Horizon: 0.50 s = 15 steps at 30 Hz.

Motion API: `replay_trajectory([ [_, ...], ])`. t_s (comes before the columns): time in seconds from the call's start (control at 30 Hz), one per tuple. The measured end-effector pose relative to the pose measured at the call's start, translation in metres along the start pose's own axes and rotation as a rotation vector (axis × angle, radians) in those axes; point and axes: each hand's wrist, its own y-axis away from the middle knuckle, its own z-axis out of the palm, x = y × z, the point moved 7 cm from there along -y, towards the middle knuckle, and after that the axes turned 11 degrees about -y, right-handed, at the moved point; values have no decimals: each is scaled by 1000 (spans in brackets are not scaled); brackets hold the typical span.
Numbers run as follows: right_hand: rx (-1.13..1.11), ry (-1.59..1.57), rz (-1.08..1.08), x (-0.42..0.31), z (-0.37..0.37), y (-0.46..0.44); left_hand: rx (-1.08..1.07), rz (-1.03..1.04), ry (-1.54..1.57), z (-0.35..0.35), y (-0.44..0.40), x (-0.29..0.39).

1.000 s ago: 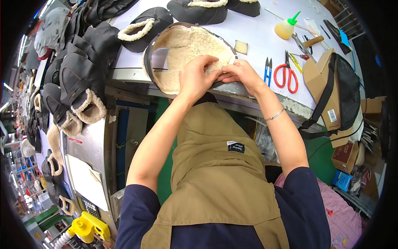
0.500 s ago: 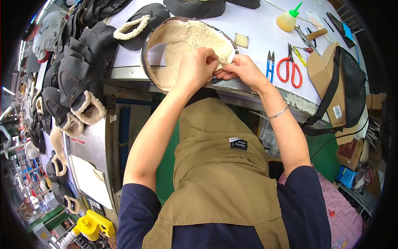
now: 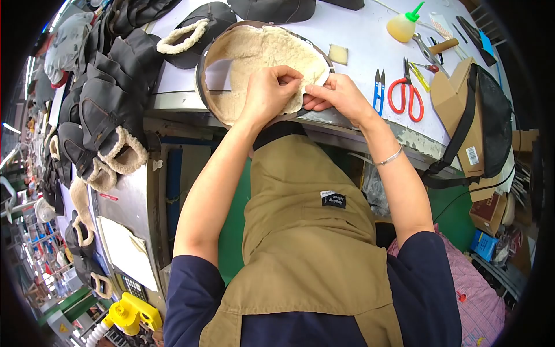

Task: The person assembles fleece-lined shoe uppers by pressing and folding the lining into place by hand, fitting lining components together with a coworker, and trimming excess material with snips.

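Observation:
A dark shoe upper with cream fleece lining [image 3: 272, 49] lies opened out in a loop at the table's front edge, its fleece facing up. My right hand [image 3: 338, 98] grips its right edge, the thumb on the pale lining and the fingers folded beneath. Over the fleece, my left hand [image 3: 269, 92] is closed, with thumb and forefinger pinched together close to the right thumb. Whatever is between those fingertips is too small to make out. A small square pale pad [image 3: 338, 54] rests just beyond the right hand.
Blue snips [image 3: 378, 92], red-handled scissors [image 3: 406, 98], a yellow cutter [image 3: 418, 77] and a green-tipped glue bottle [image 3: 402, 26] lie at right. A cardboard box [image 3: 457, 104] with a black bag [image 3: 488, 121] stands beyond. Dark fleece-trimmed shoe uppers [image 3: 113, 98] are piled at left.
My left hand has drawn slightly back and its fingers have straightened a little. The right hand has shifted slightly along the edge, and more of the fleece flap shows between the hands.

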Motion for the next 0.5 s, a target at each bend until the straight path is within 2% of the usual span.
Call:
replay_trajectory([
  [0.23, 39, 20, 18, 1, -3, -2, -6, -13, -12, 1, -2, -1],
  [0.33, 57, -95, 77, -3, -3, 1, -6, -31, 4, 1, -3, -3],
  [0.5, 60, 37, 29, -1, -1, -2, -7, -17, 13, 3, -4, -6],
])
